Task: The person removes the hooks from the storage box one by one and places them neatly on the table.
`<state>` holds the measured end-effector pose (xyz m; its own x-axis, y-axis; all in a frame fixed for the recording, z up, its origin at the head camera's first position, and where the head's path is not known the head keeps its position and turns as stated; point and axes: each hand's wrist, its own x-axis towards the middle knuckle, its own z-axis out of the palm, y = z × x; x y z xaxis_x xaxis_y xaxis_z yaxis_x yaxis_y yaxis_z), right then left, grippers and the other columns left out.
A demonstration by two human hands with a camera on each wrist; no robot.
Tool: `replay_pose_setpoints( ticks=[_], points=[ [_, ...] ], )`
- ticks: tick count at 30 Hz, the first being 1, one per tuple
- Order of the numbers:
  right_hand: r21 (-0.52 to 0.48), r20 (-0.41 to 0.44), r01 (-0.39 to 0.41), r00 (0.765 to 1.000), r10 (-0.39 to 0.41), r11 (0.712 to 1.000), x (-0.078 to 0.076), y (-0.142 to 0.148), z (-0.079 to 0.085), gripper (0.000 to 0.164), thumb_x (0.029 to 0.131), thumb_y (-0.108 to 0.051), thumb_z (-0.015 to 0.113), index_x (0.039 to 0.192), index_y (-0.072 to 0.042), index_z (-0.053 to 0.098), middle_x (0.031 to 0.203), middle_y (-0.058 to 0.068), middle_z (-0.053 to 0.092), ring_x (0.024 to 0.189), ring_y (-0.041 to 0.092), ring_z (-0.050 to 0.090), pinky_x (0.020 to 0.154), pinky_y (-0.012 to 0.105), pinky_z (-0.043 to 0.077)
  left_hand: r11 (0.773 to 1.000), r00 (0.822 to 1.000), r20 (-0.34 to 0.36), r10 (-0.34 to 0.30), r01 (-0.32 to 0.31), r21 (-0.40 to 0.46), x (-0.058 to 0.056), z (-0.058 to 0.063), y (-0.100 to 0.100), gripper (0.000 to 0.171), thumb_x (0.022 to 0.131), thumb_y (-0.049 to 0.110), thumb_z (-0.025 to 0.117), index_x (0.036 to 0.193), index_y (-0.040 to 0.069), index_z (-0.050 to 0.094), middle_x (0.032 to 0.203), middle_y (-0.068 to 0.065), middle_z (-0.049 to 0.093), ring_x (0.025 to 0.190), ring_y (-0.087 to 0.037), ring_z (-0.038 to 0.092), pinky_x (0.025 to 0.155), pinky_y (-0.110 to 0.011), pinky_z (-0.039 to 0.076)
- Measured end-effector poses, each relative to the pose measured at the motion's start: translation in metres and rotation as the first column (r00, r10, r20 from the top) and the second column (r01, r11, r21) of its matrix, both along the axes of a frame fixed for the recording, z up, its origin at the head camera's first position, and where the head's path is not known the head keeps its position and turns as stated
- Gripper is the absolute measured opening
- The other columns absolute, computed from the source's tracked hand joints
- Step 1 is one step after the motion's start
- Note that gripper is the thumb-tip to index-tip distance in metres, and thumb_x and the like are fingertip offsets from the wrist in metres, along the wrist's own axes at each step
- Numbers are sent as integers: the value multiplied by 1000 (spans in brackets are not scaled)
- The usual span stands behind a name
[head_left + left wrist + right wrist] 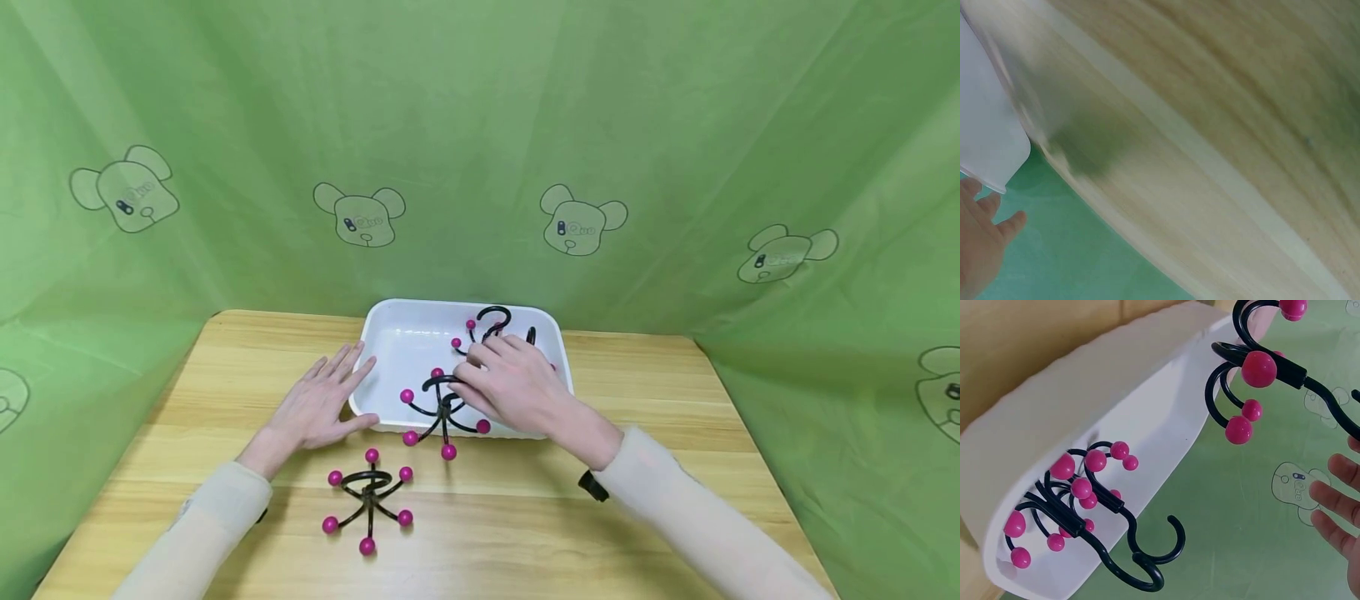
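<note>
A black multi-arm hanging hook [444,412] with pink ball tips is held by my right hand [521,387] near its curved top, above the front of a white tray [401,354]. In the right wrist view the fingers are partly cut off by the frame's edge. My left hand [321,406] rests at the tray's left rim, fingers spread and fairly straight. Inside the tray's right part lie two similar hooks, clearest in the right wrist view: one hook [1066,515] beside another hook [1109,495]. The head view has them partly hidden behind my right hand.
Another black hook [368,494] with pink balls stands on the wooden table [487,533], in front of the tray and near my left forearm. A green curtain [465,125] with printed bear heads hangs behind and at both sides of the table.
</note>
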<state>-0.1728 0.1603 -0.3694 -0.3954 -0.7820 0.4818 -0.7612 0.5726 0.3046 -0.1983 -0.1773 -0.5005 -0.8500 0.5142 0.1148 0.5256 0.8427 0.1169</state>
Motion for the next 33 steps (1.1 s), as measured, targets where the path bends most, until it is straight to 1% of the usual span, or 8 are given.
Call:
replay_pose_setpoints(
  ticks=[2, 5, 8, 15, 17, 19, 24, 33],
  points=[
    [-6, -11, -10, 1000, 10, 1000, 4, 2, -1, 28, 107, -41, 55, 93, -22, 70, 89, -5, 70, 82, 18, 67, 75, 32, 58, 1000, 1000, 1, 1, -1, 1, 0, 0, 0, 97, 96, 72, 56, 168, 13, 26, 178, -18, 13, 164, -41, 20, 132, -63, 25],
    [-15, -24, -26, 999, 26, 1000, 10, 5, -2, 29, 107, -41, 54, 92, -22, 70, 89, -5, 71, 83, 19, 67, 73, 31, 57, 1000, 1000, -1, 0, 0, -2, 0, 0, 0, 97, 96, 72, 56, 168, 13, 26, 178, -18, 12, 164, -41, 21, 132, -62, 25],
    [-22, -30, -40, 999, 39, 999, 15, 9, -3, 35, 110, -42, 49, 91, -22, 70, 87, -5, 69, 80, 18, 65, 69, 29, 54, 1000, 1000, -5, 1, -1, -5, -1, 0, -1, 97, 96, 71, 56, 168, 13, 26, 178, -18, 13, 164, -41, 21, 132, -62, 25],
    [-44, -62, -71, 996, 68, 997, 28, 18, -9, 48, 115, -43, 35, 89, -22, 69, 86, -4, 70, 81, 17, 66, 72, 29, 58, 1000, 1000, 0, -3, 3, -5, -1, 0, -1, 97, 97, 72, 55, 168, 13, 26, 178, -18, 13, 164, -41, 21, 132, -63, 27],
    [-49, -68, -74, 995, 71, 996, 31, 20, -12, 50, 115, -43, 33, 89, -22, 69, 86, -4, 69, 81, 17, 66, 71, 29, 58, 1000, 1000, 1, -5, 5, -6, -1, 1, -1, 97, 97, 72, 54, 168, 13, 26, 178, -18, 13, 164, -41, 21, 132, -63, 26],
    [-54, -70, -77, 995, 73, 996, 35, 22, -15, 50, 115, -44, 32, 88, -22, 69, 86, -4, 69, 82, 17, 67, 72, 30, 59, 1000, 1000, 0, -4, 4, -8, -1, 1, -1, 97, 97, 72, 54, 168, 13, 26, 178, -18, 13, 164, -41, 21, 132, -63, 26],
    [-47, -73, -81, 994, 78, 996, 42, 26, -24, 47, 114, -44, 38, 89, -22, 70, 84, -6, 68, 81, 16, 66, 72, 29, 59, 1000, 1000, 1, -5, 5, -10, -2, 1, -1, 97, 97, 72, 54, 168, 13, 26, 178, -18, 13, 164, -41, 21, 132, -63, 27],
    [-70, -51, -71, 996, 67, 995, 52, 31, -42, 47, 114, -44, 36, 87, -22, 68, 83, -7, 66, 77, 13, 63, 73, 28, 58, 1000, 1000, 5, -3, 3, -13, -2, 1, -1, 97, 96, 73, 54, 168, 13, 26, 178, -17, 13, 164, -41, 21, 132, -63, 26]
  ],
)
